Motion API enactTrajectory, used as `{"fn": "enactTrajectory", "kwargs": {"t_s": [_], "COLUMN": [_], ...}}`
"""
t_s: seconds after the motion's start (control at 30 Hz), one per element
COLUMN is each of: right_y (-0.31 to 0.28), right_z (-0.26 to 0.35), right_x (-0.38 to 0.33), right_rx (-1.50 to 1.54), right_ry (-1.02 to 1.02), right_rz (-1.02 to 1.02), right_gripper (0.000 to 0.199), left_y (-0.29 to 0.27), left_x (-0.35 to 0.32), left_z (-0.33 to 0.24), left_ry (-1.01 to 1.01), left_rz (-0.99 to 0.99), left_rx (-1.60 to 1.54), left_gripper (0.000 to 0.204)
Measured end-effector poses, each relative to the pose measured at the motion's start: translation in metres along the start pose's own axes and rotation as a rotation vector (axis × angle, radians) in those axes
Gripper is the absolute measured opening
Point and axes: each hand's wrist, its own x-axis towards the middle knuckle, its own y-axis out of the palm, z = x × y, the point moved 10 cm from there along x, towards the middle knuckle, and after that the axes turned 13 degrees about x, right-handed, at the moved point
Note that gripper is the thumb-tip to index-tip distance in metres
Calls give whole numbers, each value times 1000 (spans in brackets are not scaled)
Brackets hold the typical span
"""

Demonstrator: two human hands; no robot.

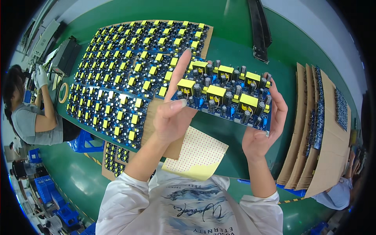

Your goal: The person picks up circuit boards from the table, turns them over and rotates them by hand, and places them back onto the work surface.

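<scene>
A blue circuit board panel [216, 94] is held up in front of me, tilted, populated with yellow transformers, dark cylindrical capacitors and small blue parts. My left hand [172, 117] grips its left end, thumb at the near edge and index finger stretched along the side. At the right end, my right hand [268, 125] holds the panel's edge, with its fingers partly behind the board. Below the panel lies a pale yellow sheet [197, 150] with rows of small red marks, near the table's front edge. Rows of similar boards [113, 74] cover the table's left side on cardboard.
The green table [227, 43] carries a black bar [259, 31] at the far side. Layered cardboard sheets [309, 129] with boards between them stand at the right. A tape roll [63, 93] lies far left, near a gloved co-worker [35, 113]. Another person sits at the right edge.
</scene>
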Motion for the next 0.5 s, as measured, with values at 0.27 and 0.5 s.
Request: {"fn": "enactTrajectory", "kwargs": {"t_s": [0.27,0.5], "right_y": [-4,-3], "right_z": [-11,-14], "right_x": [0,-3], "right_rx": [180,286], "right_ry": [118,162], "right_rz": [-13,-17], "right_gripper": [86,87], "left_y": [-5,-7], "left_x": [1,1], "left_z": [-2,-6], "left_ry": [49,76], "left_rz": [-47,-52], "left_rx": [102,162], "left_gripper": [97,100]}}
